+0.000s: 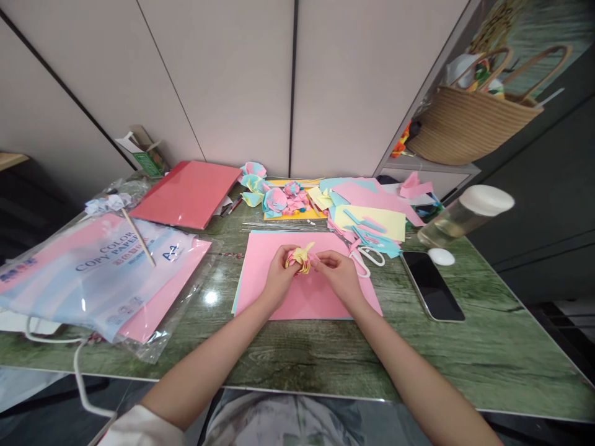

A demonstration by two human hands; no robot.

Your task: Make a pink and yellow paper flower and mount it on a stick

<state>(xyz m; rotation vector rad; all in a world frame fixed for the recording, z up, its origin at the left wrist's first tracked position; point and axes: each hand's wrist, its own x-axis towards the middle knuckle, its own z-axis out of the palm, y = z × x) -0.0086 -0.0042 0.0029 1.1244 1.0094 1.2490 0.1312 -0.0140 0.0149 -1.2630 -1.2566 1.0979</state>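
We have a glossy, green-grained table (pixel 288 359) across the lower frame, flat pale panels (pixel 223 74) above it and a ribbed woven bag (pixel 469 127) at upper right. At centre, over smooth pink sheets (pixel 311 300), our left hand (pixel 279 272) curls around a ruffled, rounded pink-and-yellow paper flower (pixel 302 255), while our right hand (pixel 340 272) pinches its right edge between nearly closed fingertips.

The paper flower (pixel 304 254) is pink and yellow, the top sheet (pixel 316 300) pink, the folder (pixel 189 193) red, the table (pixel 307 368) green with dark streaks.
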